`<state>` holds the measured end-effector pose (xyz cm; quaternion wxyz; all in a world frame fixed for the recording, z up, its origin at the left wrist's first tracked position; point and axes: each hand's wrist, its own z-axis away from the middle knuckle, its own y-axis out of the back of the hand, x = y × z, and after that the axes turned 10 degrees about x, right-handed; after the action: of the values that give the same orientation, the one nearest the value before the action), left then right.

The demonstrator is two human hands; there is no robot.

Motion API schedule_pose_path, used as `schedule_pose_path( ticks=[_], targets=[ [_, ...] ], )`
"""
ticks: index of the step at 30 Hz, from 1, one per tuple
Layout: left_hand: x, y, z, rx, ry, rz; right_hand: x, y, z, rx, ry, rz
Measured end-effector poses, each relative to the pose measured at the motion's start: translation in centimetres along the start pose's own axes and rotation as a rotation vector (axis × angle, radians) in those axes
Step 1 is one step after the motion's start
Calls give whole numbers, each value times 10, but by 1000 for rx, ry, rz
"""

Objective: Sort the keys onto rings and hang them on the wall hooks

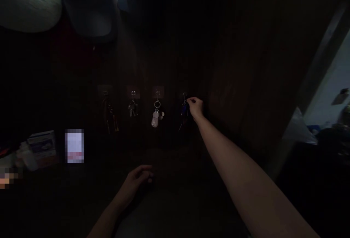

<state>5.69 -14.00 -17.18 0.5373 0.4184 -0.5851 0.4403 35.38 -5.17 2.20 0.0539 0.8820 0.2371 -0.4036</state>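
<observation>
My right hand (195, 106) reaches up to the rightmost wall hook (185, 95), its thumb and fingertips pinched at the top of a bunch of keys (183, 111) with a blue piece on it. The bunch hangs at the hook; in the dark I cannot tell whether its ring is still over it. Lower down, my left hand (138, 176) holds nothing, its fingers loosely bent and apart. Left of the right hand hang a white key fob with a ring (155, 118), a small bunch of silver keys (132, 108) and a dark cord-like bunch (108, 111).
Caps (91, 15) hang at the upper left. Below the hooks on the left stand a box (43, 146), a white bottle (28, 156) and a bright blurred panel (74, 146). A plastic bag (300, 128) shows at the right. The scene is very dark.
</observation>
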Motion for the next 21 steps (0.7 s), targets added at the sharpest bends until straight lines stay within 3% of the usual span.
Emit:
schedule_pose_path(
  ticks=[14, 21],
  targets=[
    [-5, 2, -5, -16, 6, 18, 15, 2, 15, -37, -25, -41],
    [-9, 3, -8, -51, 25, 88, 8, 15, 44, 67, 44, -63]
  ],
)
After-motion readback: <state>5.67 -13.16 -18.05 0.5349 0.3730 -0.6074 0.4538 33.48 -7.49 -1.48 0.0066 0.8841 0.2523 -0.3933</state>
